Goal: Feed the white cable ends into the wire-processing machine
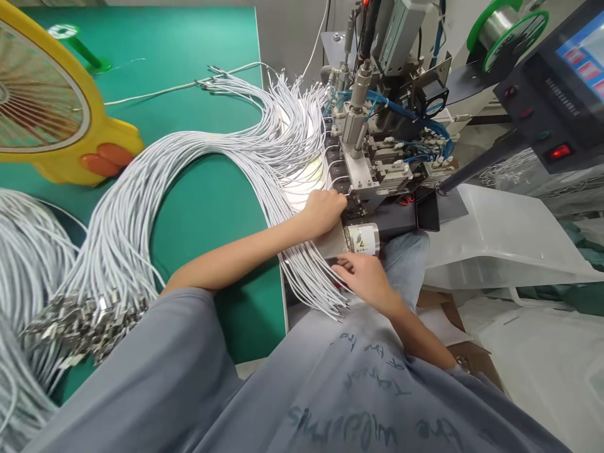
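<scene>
My left hand [324, 212] is closed, its knuckles up, at the front edge of a bench machine [361, 151]; whatever its fingertips grip is hidden. My right hand [369, 281] sits lower, by the table edge, thumb and fingers drawn together. What lies between them is too small to make out. A thick bundle of white cables [250, 148] crosses the table, and part of it [302, 267] passes under my left forearm, with wire ends beside my right hand. Several single cables reach into the machine's side. Just past my hands is a labelled jar [363, 240].
A yellow fan [111, 141] and a green spool [82, 50] stand on the green table [198, 207]. Cables with metal connectors [94, 321] lie at left. A wire reel [504, 31] and a control panel [557, 88] are at upper right, above a translucent plastic bin [509, 233].
</scene>
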Motion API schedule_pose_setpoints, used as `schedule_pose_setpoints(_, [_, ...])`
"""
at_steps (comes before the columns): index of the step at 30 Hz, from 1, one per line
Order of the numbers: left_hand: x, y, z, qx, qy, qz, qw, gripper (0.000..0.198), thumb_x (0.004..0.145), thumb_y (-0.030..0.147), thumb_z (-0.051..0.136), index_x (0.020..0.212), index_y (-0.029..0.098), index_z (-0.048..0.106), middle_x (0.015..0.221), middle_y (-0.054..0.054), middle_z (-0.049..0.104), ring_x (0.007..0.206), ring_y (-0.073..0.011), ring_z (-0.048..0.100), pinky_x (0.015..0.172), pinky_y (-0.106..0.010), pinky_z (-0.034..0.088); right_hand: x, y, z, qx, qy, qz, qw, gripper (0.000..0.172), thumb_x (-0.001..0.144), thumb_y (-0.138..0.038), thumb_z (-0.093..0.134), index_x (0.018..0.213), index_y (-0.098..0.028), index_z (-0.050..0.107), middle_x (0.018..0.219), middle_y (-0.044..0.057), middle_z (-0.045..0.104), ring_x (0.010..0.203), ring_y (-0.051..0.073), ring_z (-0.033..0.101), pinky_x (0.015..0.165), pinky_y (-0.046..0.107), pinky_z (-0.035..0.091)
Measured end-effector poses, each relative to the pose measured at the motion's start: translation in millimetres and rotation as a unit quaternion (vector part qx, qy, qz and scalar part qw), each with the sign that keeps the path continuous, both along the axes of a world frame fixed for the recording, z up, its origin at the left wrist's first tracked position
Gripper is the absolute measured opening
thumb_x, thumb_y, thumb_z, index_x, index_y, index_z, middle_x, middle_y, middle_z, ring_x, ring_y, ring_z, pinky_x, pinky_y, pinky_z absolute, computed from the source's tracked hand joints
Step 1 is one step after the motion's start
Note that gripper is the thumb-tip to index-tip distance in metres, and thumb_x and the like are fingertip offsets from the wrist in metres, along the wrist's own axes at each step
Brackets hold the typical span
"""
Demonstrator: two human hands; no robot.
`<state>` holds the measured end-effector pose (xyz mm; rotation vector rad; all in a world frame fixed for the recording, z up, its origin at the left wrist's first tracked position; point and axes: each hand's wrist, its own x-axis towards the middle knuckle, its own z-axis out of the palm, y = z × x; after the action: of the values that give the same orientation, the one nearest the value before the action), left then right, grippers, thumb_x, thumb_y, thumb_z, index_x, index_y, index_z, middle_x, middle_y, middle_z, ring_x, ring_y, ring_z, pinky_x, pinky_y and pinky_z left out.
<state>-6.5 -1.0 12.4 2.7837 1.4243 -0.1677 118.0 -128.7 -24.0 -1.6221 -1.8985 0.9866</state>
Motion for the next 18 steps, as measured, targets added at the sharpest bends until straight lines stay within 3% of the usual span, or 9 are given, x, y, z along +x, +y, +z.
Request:
schedule_pose_setpoints(3, [-0.1, 1.8, -0.7, 0.001, 0.002, -0.003, 1.000, 0.030, 0.081, 0.004, 0.037, 0.089, 0.009, 0.065, 0.085, -0.016, 0.066, 0.076, -0.0247, 0.064, 0.054, -0.028, 0.034, -14.1, -2.6, -7.9, -0.044, 0.018, 0.030, 0.998, 0.014, 0.078, -0.024, 0.058, 0.089, -0.022, 0.068, 0.078, 0.004, 0.072, 0.071, 0.019, 0.065, 0.069, 0.030, 0.046])
schedule_pose_setpoints(6, [0.7, 2.5, -1.3, 0.007, -0.002, -0.002, 1.000, 0.029, 0.082, 0.006, 0.038, 0.086, 0.009, 0.066, 0.084, -0.016, 0.066, 0.073, -0.0228, 0.063, 0.053, -0.028, 0.033, -19.0, 0.8, -13.5, -0.065, 0.055, 0.017, 0.996, 0.014, 0.075, -0.019, 0.059, 0.087, -0.021, 0.068, 0.073, 0.001, 0.069, 0.065, 0.015, 0.061, 0.066, 0.028, 0.046])
schedule_pose_setpoints(10, [3.6, -3.2, 0.2, 0.012, -0.031, -0.014, 0.999, 0.030, 0.085, 0.009, 0.037, 0.080, 0.009, 0.068, 0.079, -0.015, 0.064, 0.071, -0.0213, 0.061, 0.056, -0.029, 0.035, -18.8, 0.8, -10.1, -0.043, 0.040, 0.012, 0.998, 0.020, 0.075, -0.022, 0.061, 0.094, -0.022, 0.066, 0.063, -0.002, 0.061, 0.057, 0.013, 0.053, 0.060, 0.026, 0.040])
schedule_pose_setpoints(12, [5.9, -11.9, 2.6, 0.009, -0.092, -0.057, 0.994, 0.032, 0.089, 0.016, 0.037, 0.082, 0.009, 0.068, 0.081, -0.014, 0.063, 0.075, -0.0216, 0.060, 0.059, -0.030, 0.038, -13.5, -0.6, -3.8, -0.025, 0.025, 0.023, 0.999, 0.019, 0.079, -0.025, 0.057, 0.095, -0.022, 0.066, 0.060, -0.003, 0.058, 0.055, 0.014, 0.050, 0.058, 0.026, 0.038])
schedule_pose_setpoints(14, [8.3, -23.2, 4.7, -0.025, -0.202, -0.132, 0.970, 0.034, 0.093, 0.026, 0.037, 0.091, 0.010, 0.067, 0.088, -0.013, 0.062, 0.083, -0.0203, 0.059, 0.067, -0.031, 0.042, -2.3, -1.8, 5.4, -0.015, 0.016, 0.022, 1.000, 0.015, 0.081, -0.028, 0.054, 0.087, -0.022, 0.066, 0.057, -0.002, 0.056, 0.053, 0.014, 0.048, 0.056, 0.027, 0.036])
schedule_pose_setpoints(16, [10.2, -33.9, 4.9, -0.109, -0.318, -0.203, 0.920, 0.035, 0.094, 0.031, 0.037, 0.103, 0.011, 0.064, 0.098, -0.011, 0.062, 0.090, -0.0167, 0.058, 0.077, -0.028, 0.044, 13.7, -2.2, 16.8, -0.015, 0.018, -0.002, 1.000, 0.015, 0.080, -0.030, 0.056, 0.074, -0.020, 0.065, 0.053, -0.001, 0.054, 0.051, 0.014, 0.047, 0.054, 0.028, 0.036])
schedule_pose_setpoints(18, [11.5, -40.5, 3.1, -0.200, -0.391, -0.225, 0.870, 0.036, 0.093, 0.035, 0.042, 0.111, 0.010, 0.060, 0.102, -0.011, 0.062, 0.090, -0.0135, 0.059, 0.079, -0.025, 0.045, 30.7, -1.6, 28.2, -0.016, 0.058, -0.047, 0.997, 0.014, 0.078, -0.031, 0.059, 0.070, -0.020, 0.063, 0.057, 0.000, 0.057, 0.054, 0.014, 0.050, 0.055, 0.027, 0.039])
